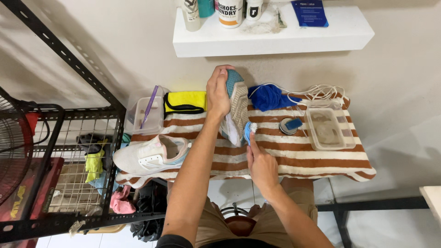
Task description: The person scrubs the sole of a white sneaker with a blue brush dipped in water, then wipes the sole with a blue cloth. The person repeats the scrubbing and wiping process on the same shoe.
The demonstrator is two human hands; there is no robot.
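Seen from above: a small table draped in a brown-and-white striped towel (321, 158), towel edges hanging over the near and right sides. Left hand (217, 94) wrapped around a white sneaker with a teal sole (236, 103), held upright on end near the table's far middle, sole facing right. Right hand (261, 163) closed on a small blue brush (248, 130), bristles touching the shoe's lower side.

Open room: bare striped cloth right of the right hand, running toward the near right corner. Left edge crowded by a black metal rack (69, 138) standing just beside the table. Far edge close to the wall, under a white shelf (275, 36) carrying bottles and a blue packet. Near edge against the person's lap.

Second white sneaker (149, 154) lying on its side at the near left, toe toward the rack. Yellow-and-black cloth (185, 102) at the far left, blue cloth (268, 96) and white laces (317, 92) at the far right.

Containers: clear plastic tub (144, 112) at the far left corner with a purple-handled stick leaning in it. Clear rectangular tray (328, 128) at the right, holding what looks like cloudy liquid. Small round tin (289, 125) just left of the tray, something blue resting on it.
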